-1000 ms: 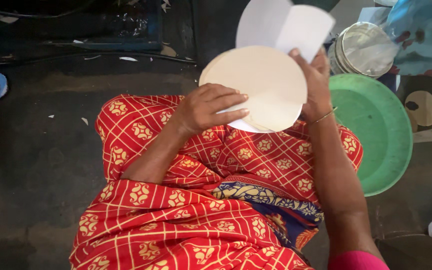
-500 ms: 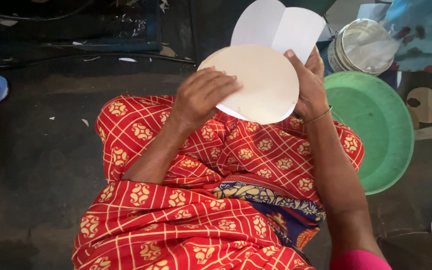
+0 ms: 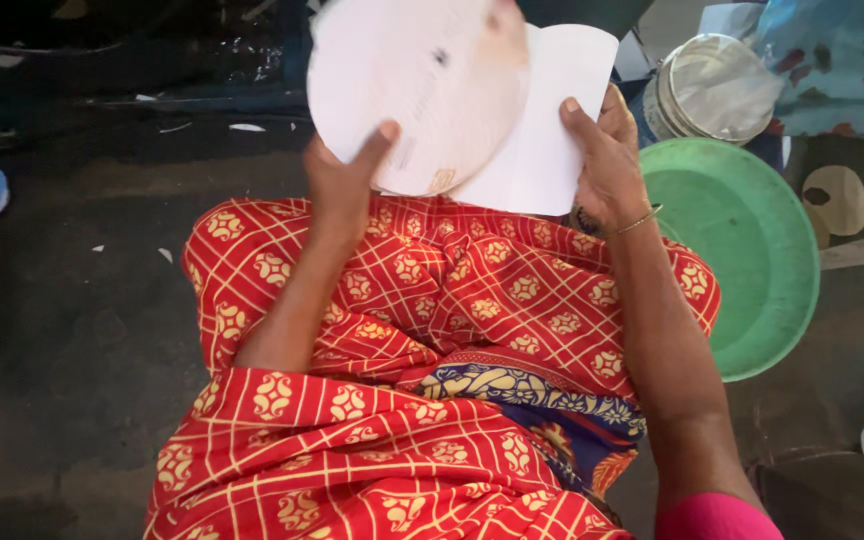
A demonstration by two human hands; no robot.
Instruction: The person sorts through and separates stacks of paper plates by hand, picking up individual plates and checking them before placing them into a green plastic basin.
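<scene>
**Hands with paper discs, top centre of frame**

My left hand (image 3: 344, 185) pinches a round white paper disc (image 3: 417, 90), thumb on its face. My right hand (image 3: 607, 160) grips a folded white paper sheet (image 3: 552, 130) behind it. A green plastic basin (image 3: 752, 260) lies at right, beside my red patterned cloth (image 3: 432, 330).

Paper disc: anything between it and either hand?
Nothing visible. The left hand grips the round paper disc directly at its lower edge, thumb over the face. The right hand holds the white sheet lying behind the disc.
</scene>
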